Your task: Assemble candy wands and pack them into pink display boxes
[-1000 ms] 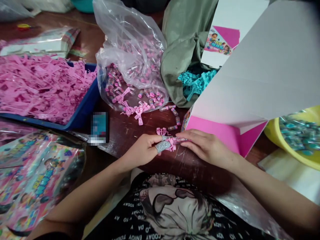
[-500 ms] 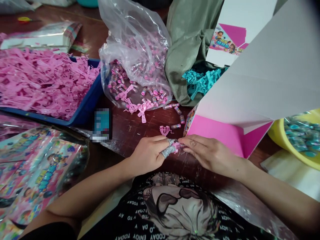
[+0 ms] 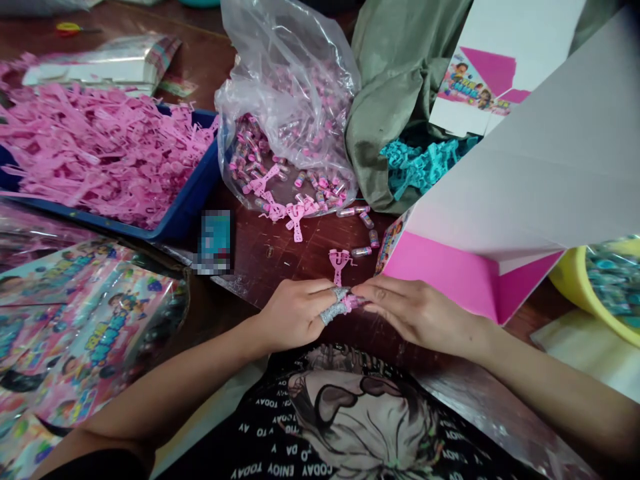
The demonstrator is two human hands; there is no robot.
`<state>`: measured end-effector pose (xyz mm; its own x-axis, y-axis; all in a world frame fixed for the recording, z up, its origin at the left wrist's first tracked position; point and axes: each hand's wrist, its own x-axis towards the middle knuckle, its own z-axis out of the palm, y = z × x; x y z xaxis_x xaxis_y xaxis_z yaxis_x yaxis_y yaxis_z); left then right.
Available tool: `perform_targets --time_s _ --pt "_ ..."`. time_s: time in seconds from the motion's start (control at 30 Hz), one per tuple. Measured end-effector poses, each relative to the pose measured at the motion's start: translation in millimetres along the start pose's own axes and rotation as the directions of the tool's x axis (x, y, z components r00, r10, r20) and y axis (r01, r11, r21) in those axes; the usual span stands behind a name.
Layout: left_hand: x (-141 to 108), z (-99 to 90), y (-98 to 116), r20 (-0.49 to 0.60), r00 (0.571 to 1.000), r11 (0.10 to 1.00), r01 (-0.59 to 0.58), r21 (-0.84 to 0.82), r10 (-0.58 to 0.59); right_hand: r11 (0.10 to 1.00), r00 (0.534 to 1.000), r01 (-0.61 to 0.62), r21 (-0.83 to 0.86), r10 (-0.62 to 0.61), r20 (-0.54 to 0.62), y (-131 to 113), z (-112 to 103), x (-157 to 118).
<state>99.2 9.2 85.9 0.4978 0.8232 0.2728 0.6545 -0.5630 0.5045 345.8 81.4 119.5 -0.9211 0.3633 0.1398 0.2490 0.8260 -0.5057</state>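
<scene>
Upside down — "ENJOY TODAY" repeats on the black shirt (image 3: 260, 427) below both hands (image 3: 293, 315) (image 3: 420, 313).

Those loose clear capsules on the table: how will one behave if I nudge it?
Likely to roll: the capsules are smooth, round tubes lying on their sides on the table. Their clear walls suggest light, hard plastic.

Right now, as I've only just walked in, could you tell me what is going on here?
A person's left hand and right hand pinch a small pink plastic piece between them, with a silver wrap on a left finger. A pink forked piece and small capsules lie ahead, near a clear plastic bag and a blue tray of pink strips.
</scene>
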Motion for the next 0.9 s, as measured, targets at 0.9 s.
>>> perform_targets --time_s 0.9 --pt "-60 -24.7 -127 -0.661 0.111 -0.014 0.983 0.181 -0.742 0.866 0.914 -0.375 -0.332 0.406 0.028 18 58 88"
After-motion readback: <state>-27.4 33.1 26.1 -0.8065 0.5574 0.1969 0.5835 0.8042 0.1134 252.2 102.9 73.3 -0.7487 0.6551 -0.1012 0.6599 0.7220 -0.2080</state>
